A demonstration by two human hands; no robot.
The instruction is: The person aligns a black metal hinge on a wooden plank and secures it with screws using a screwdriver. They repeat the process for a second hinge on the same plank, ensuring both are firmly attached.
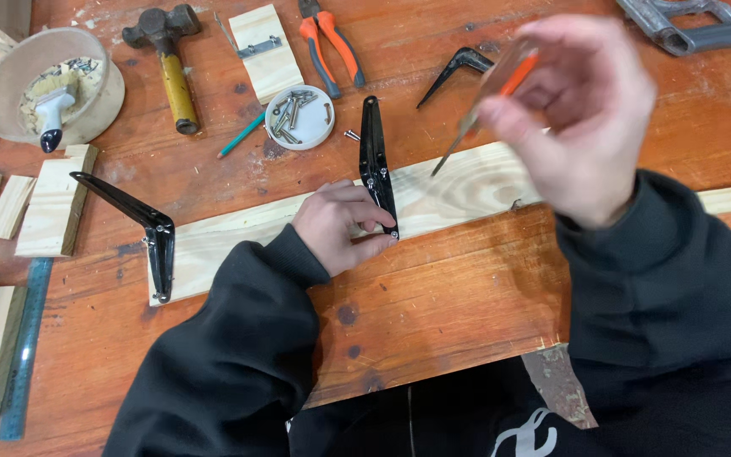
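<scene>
My left hand [338, 222] rests on a long pale wooden plank [458, 184] and pinches the lower end of a black metal shelf bracket [374, 156] that stands across the plank. My right hand [581, 110] is raised above the plank, blurred, holding a screwdriver [488, 97] with a clear and orange handle, its tip pointing down toward the plank. A second black bracket [141, 224] sits on the plank's left end. A small white lid [299, 117] holding several screws lies just beyond the plank.
On the wooden workbench lie a hammer [171, 63], orange-handled pliers [332, 42], a third black bracket [457, 69], a teal pencil [241, 135], a wooden bowl [44, 85], wood offcuts [52, 203] at left, a ruler [25, 347] and a grey tool [691, 25] at top right.
</scene>
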